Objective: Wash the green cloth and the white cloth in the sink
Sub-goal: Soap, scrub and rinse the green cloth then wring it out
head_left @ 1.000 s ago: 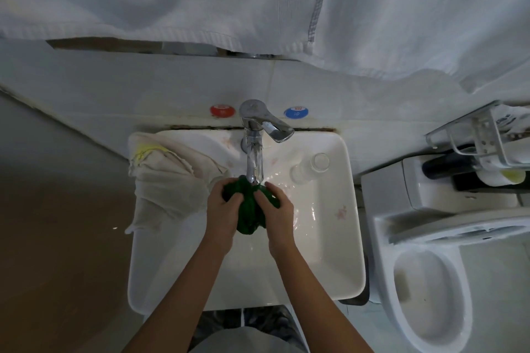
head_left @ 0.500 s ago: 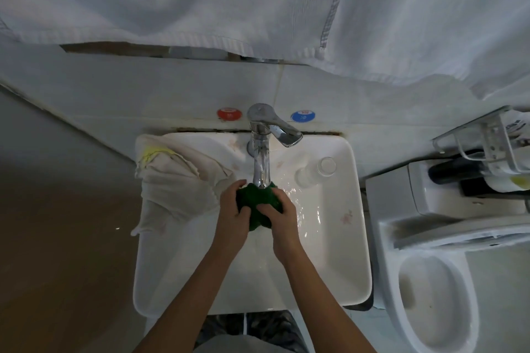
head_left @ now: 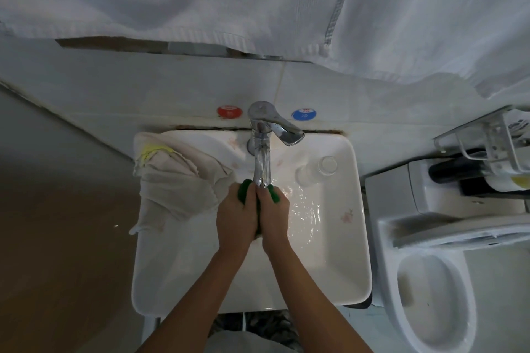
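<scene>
Both hands are pressed together over the white sink [head_left: 352,266], right under the chrome tap's spout [head_left: 262,163]. My left hand [head_left: 236,218] and my right hand [head_left: 274,216] squeeze the bunched green cloth [head_left: 244,187] between them; only small green parts show at the fingertips and between the palms. Water lies rippling in the basin to the right of my hands. The white cloth [head_left: 177,180], crumpled and with a yellow edge, hangs over the sink's left rim, touching neither hand.
A small white bottle [head_left: 317,170] lies in the basin's back right corner. Red [head_left: 229,111] and blue [head_left: 304,114] valve caps sit on the wall behind the tap. A toilet [head_left: 436,295] stands to the right under a wire rack [head_left: 484,140]. White towels [head_left: 258,3] hang overhead.
My hands have closed tighter together around the green cloth, hiding most of it. They have shifted slightly toward the tap's spout.
</scene>
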